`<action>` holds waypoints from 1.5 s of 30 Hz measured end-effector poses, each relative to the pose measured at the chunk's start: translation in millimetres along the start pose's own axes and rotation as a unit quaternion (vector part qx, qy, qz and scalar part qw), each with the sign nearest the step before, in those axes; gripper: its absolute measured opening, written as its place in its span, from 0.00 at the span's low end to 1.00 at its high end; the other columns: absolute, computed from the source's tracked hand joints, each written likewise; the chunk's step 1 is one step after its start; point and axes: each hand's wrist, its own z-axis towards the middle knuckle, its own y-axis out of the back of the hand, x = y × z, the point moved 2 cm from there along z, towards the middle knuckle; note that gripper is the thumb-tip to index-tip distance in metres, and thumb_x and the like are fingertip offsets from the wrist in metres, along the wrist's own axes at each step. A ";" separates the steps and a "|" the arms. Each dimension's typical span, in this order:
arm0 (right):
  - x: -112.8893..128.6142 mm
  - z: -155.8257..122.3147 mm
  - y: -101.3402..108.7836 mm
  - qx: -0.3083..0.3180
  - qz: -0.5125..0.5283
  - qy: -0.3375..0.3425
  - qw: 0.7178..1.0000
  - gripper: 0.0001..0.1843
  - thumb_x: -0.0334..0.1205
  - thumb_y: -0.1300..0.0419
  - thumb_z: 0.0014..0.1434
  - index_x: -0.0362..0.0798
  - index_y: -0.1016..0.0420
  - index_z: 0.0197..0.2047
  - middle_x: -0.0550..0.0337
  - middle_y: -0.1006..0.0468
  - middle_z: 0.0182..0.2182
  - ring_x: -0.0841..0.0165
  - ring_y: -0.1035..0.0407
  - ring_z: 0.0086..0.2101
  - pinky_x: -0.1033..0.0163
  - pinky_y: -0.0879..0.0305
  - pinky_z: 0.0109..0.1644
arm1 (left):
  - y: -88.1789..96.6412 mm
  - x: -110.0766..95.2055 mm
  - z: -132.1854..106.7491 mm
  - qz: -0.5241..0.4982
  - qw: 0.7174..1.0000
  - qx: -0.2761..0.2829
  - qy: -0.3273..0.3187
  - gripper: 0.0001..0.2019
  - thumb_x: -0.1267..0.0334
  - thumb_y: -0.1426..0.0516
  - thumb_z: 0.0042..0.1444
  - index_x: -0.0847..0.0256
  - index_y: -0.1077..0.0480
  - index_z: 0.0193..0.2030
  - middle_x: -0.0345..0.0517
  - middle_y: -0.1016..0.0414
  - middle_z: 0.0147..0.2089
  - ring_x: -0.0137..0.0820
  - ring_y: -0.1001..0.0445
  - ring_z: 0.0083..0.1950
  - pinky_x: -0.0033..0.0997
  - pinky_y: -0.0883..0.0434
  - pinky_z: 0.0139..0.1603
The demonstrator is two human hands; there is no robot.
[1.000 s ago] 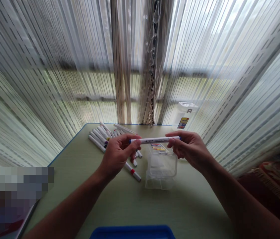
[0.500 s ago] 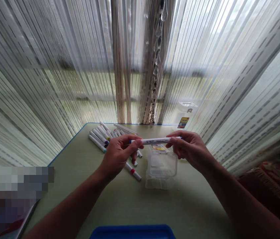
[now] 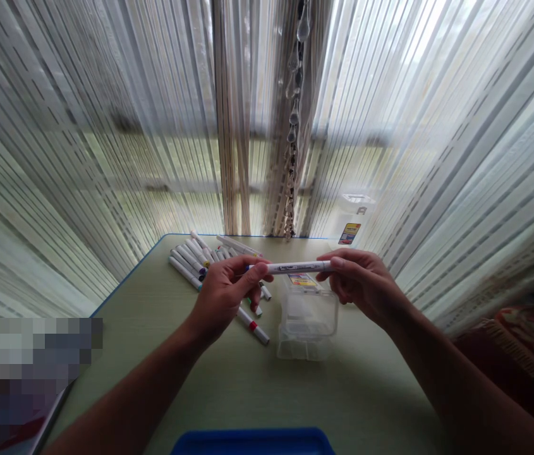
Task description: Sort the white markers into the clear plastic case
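Note:
A white marker [image 3: 297,268] with dark printing is held level above the table, one end in each hand. My left hand [image 3: 231,287] pinches its left end, where a bit of blue shows. At the other end, the thumb and fingers of my right hand [image 3: 359,275] are closed on it and cover the tip. Below the marker stands a clear plastic case [image 3: 311,322] with a colourful label. Several white markers [image 3: 188,259] lie in a loose pile behind and left of my left hand. Nearer to me lies a marker with a red band [image 3: 253,326].
The light green table [image 3: 229,392] has a blue edge. A clear lid-like piece with a label [image 3: 349,234] stands at the back right. A blue object [image 3: 252,442] is at the near edge. String curtains [image 3: 153,126] hang behind, with a bead strand [image 3: 294,114].
The marker's right end is now covered by my right fingers, where its blue tip showed before. Both hands have stayed in nearly the same place.

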 end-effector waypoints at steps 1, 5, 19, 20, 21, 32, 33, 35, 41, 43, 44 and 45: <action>-0.1 -0.1 0.4 0.001 0.002 0.002 1.000 0.11 0.44 0.30 0.56 0.45 0.14 0.39 0.53 0.16 0.27 0.75 0.35 0.15 0.70 0.47 0.15 | -0.4 -0.1 -0.2 -0.004 1.000 -0.001 0.000 0.13 0.58 0.34 0.56 0.67 0.21 0.41 0.44 0.21 0.31 0.23 0.31 0.19 0.23 0.32 0.18; 0.2 -0.5 0.4 0.010 0.011 0.013 1.000 0.11 0.44 0.31 0.57 0.46 0.14 0.39 0.52 0.16 0.27 0.75 0.36 0.15 0.69 0.49 0.15 | -0.9 -0.6 -0.9 -0.022 1.000 0.002 -0.004 0.14 0.57 0.35 0.58 0.67 0.21 0.43 0.44 0.23 0.29 0.23 0.31 0.19 0.23 0.32 0.18; -1.4 -0.1 1.3 -0.038 -0.015 0.026 0.999 0.13 0.45 0.27 0.53 0.46 0.13 0.39 0.60 0.24 0.21 0.77 0.42 0.16 0.69 0.51 0.16 | 1.1 -3.1 -0.6 0.012 0.999 -0.006 -0.034 0.15 0.57 0.35 0.57 0.66 0.19 0.46 0.43 0.25 0.29 0.21 0.33 0.18 0.22 0.36 0.18; -1.2 -0.1 1.0 -0.038 -0.014 0.028 0.999 0.12 0.45 0.27 0.53 0.47 0.13 0.39 0.60 0.24 0.21 0.78 0.42 0.16 0.69 0.51 0.16 | 1.0 -3.5 -0.7 0.016 0.999 -0.007 -0.035 0.15 0.56 0.35 0.57 0.66 0.19 0.46 0.43 0.25 0.29 0.21 0.33 0.19 0.22 0.35 0.18; -0.8 -0.1 0.5 -0.039 -0.013 0.029 0.999 0.12 0.45 0.27 0.52 0.47 0.13 0.38 0.60 0.24 0.21 0.78 0.42 0.15 0.69 0.51 0.16 | 0.9 -3.8 -0.9 0.019 0.999 -0.007 -0.035 0.16 0.56 0.35 0.57 0.66 0.19 0.46 0.43 0.25 0.29 0.22 0.33 0.19 0.23 0.35 0.18; -0.6 -0.8 -1.5 -0.044 -0.010 0.020 0.999 0.14 0.46 0.26 0.51 0.47 0.13 0.38 0.59 0.23 0.20 0.77 0.44 0.15 0.68 0.51 0.16 | 0.4 -3.0 -1.8 0.016 0.999 -0.001 -0.038 0.15 0.56 0.34 0.56 0.66 0.19 0.45 0.42 0.25 0.29 0.21 0.33 0.18 0.22 0.36 0.18; -0.7 -1.0 -1.5 -0.043 -0.009 0.019 0.999 0.14 0.46 0.26 0.51 0.46 0.13 0.38 0.59 0.23 0.21 0.77 0.44 0.15 0.68 0.52 0.16 | 0.4 -2.9 -1.8 0.016 0.999 0.000 -0.038 0.15 0.56 0.34 0.56 0.66 0.19 0.45 0.42 0.25 0.29 0.21 0.33 0.18 0.22 0.36 0.17; -0.6 -1.4 -1.7 -0.040 -0.006 0.018 0.999 0.14 0.46 0.26 0.51 0.46 0.13 0.38 0.58 0.23 0.21 0.78 0.44 0.15 0.69 0.51 0.17 | 0.4 -2.9 -1.8 0.015 0.999 0.002 -0.037 0.15 0.57 0.34 0.57 0.66 0.19 0.45 0.42 0.25 0.29 0.21 0.33 0.18 0.22 0.36 0.18; -0.8 -1.3 -2.1 -0.037 -0.005 0.011 0.999 0.13 0.46 0.26 0.51 0.47 0.13 0.37 0.58 0.23 0.20 0.77 0.44 0.15 0.69 0.52 0.17 | 0.7 -3.1 -2.0 0.018 0.999 -0.003 -0.038 0.15 0.57 0.34 0.56 0.66 0.19 0.45 0.43 0.25 0.29 0.21 0.34 0.19 0.22 0.36 0.18; -1.6 -1.0 -2.2 -0.038 -0.008 0.009 0.999 0.14 0.47 0.26 0.51 0.47 0.13 0.37 0.58 0.23 0.20 0.77 0.43 0.15 0.69 0.51 0.17 | 0.4 -3.2 -2.3 0.020 0.999 -0.004 -0.038 0.15 0.57 0.34 0.56 0.66 0.19 0.45 0.43 0.25 0.28 0.21 0.34 0.19 0.22 0.37 0.18; -2.0 -0.9 -2.2 -0.039 -0.009 0.008 0.999 0.14 0.47 0.26 0.51 0.46 0.13 0.37 0.59 0.23 0.20 0.77 0.43 0.15 0.68 0.51 0.16 | 0.2 -3.2 -2.4 0.023 0.999 -0.004 -0.038 0.15 0.57 0.33 0.56 0.66 0.19 0.45 0.42 0.25 0.28 0.21 0.34 0.19 0.22 0.37 0.18; -2.5 -0.9 -2.2 -0.040 -0.009 0.009 0.999 0.14 0.47 0.26 0.51 0.46 0.13 0.37 0.59 0.23 0.20 0.77 0.43 0.15 0.68 0.51 0.16 | 0.1 -3.3 -2.7 0.025 0.999 -0.004 -0.038 0.15 0.57 0.33 0.56 0.66 0.19 0.45 0.42 0.25 0.28 0.21 0.34 0.19 0.22 0.37 0.18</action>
